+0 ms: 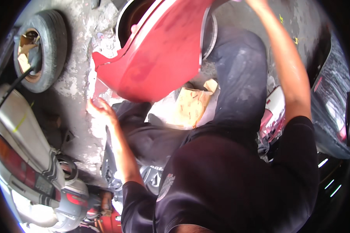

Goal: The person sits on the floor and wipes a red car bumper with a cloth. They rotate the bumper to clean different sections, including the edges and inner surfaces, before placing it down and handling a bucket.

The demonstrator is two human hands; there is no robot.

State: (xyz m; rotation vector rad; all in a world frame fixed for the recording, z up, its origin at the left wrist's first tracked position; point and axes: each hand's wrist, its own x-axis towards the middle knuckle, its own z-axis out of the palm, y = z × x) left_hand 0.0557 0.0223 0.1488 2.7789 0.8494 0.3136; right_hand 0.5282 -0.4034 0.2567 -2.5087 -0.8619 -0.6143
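One red panel (155,58) slants between my left hand (102,109), spread loose just beside its edge, and my right hand (251,1), mostly cropped away, its grip I can't tell!

Grey, patchy floor (74,81) here, worn pale in blotches, and a tyre (55,46) sits far left!

Glare patches whiten the floor (75,95), the red panel (155,58) blurs slightly, and edges curve.
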